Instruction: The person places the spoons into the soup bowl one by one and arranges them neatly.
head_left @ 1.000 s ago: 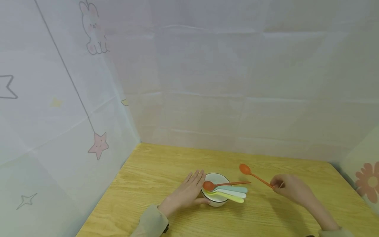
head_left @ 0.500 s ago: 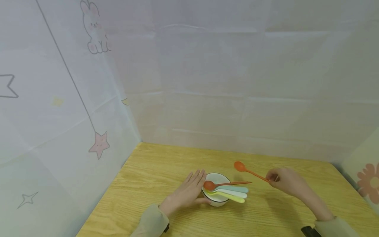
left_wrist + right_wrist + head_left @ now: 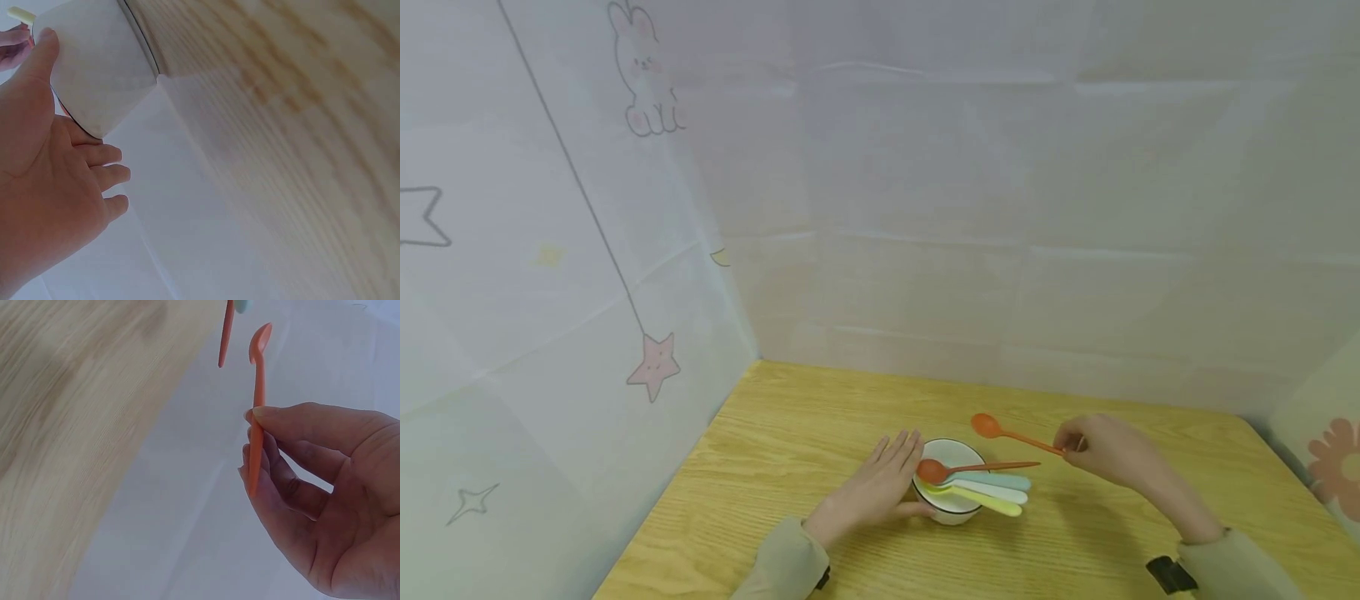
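Observation:
Four-finger side and thumb of my left hand (image 3: 876, 483) hold the white, dark-rimmed bowl (image 3: 951, 515) from its left, the fingers fairly straight. The thumb lies against the outer wall of the bowl (image 3: 100, 69) in the left wrist view. Inside rest an orange spoon (image 3: 932, 472) and light blue (image 3: 1000, 480), white (image 3: 1003, 492) and yellow (image 3: 996, 502) utensils, handles jutting right. Up and right of the bowl, my right hand (image 3: 1105, 450) pinches a second orange spoon (image 3: 1018, 437) by its handle end, its head pointing left. The right wrist view shows thumb and fingertips on this spoon (image 3: 258, 394).
The bowl stands on a wood-grain table (image 3: 820, 400). Behind the table and along its left side hang pale printed cloth walls (image 3: 910, 292). The table's back edge lies a short way beyond the held spoon.
My right hand has moved left with the orange spoon, bringing its head nearer the bowl. The left hand and the bowl have stayed in place.

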Available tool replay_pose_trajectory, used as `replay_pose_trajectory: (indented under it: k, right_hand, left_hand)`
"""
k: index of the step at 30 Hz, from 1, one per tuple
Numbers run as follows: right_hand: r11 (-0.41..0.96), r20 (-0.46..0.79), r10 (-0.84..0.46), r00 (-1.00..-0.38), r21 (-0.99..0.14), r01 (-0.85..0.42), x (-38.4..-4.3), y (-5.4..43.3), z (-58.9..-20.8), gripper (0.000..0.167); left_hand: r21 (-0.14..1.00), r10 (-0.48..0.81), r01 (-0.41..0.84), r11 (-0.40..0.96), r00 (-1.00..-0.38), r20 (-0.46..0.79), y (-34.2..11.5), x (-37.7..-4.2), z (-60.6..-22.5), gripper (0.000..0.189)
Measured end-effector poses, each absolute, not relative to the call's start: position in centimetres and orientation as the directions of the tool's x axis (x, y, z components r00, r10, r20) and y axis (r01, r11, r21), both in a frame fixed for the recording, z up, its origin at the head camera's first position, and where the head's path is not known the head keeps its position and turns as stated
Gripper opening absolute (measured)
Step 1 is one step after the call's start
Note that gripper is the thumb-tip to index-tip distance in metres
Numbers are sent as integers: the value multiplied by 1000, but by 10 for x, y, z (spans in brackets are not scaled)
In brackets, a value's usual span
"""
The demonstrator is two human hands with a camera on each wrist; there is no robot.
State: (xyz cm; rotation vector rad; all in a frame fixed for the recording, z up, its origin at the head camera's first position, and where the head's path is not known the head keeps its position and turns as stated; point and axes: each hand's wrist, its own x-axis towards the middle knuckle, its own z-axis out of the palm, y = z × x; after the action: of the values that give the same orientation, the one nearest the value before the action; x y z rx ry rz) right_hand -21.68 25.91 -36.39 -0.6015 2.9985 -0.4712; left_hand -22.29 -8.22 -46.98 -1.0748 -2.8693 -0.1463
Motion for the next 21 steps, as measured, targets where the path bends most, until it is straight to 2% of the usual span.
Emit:
replay_pose_trajectory:
  k: [21]
  right_hand:
    - [847,52,-472,-880,-252,-469,-221,229,-360,12]
  left_hand:
    - [71,667,677,733,-735,118,-84,-221,-471,96]
